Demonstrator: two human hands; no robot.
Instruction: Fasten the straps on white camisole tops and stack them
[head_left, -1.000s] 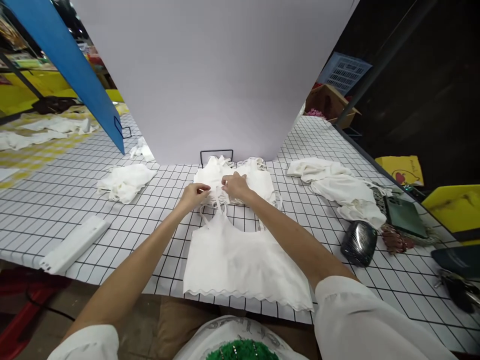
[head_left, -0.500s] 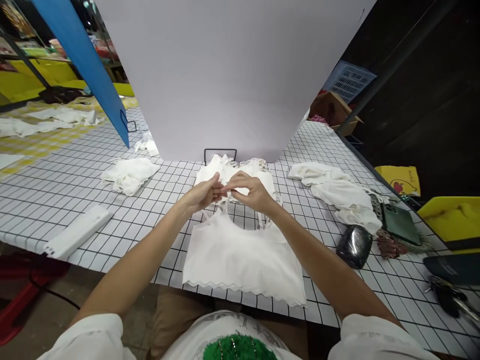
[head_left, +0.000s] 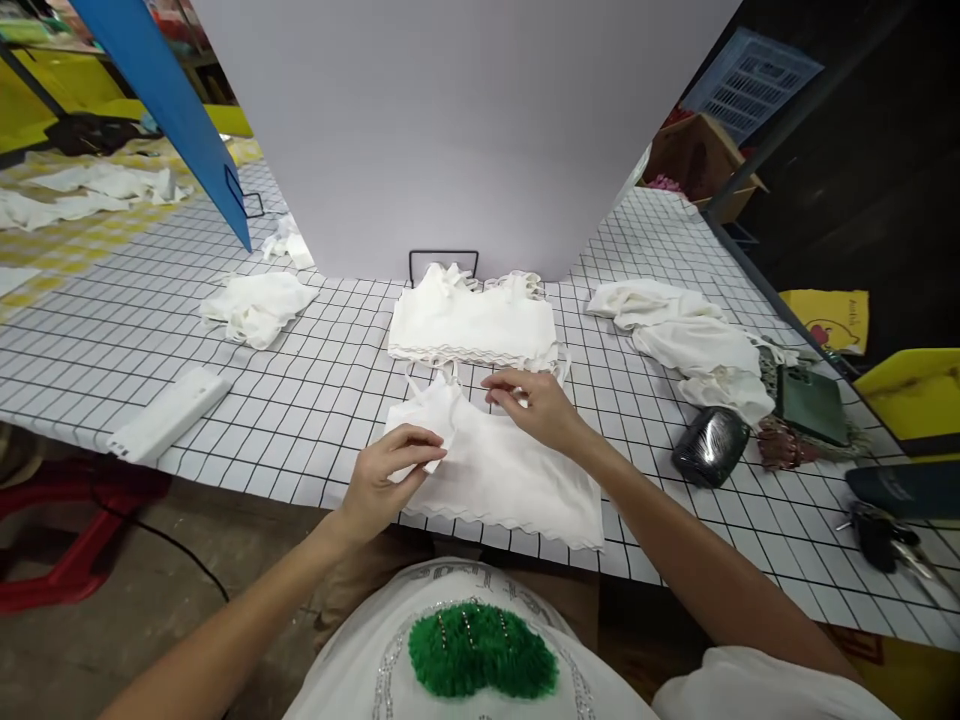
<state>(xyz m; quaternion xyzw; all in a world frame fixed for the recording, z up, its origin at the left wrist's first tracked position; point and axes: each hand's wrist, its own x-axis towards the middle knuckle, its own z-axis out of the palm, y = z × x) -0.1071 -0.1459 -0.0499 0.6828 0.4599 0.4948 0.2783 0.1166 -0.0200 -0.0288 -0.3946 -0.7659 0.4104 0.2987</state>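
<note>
In the head view, the white top (head_left: 517,475) lies spread on the gridded cloth (head_left: 315,400), just on your side of the stack of white garments (head_left: 472,325), its thin straps reaching toward the stack's near edge. Your left hand (head_left: 379,480), nearer you than the stack, appears to pinch the raised left part of the top between thumb and fingers. Your right hand (head_left: 546,408), just in front of the stack, is loosely curled above the top, thumb and fingertips apart, with nothing visible between them. Expect the top to be light and limp, more likely to crease than slide away. Take hold at the side edges, where the cloth is broad, and support both sides if you lift. The straps will probably twist or snag, and the wavy hem could stretch, so handle them gently.
</note>
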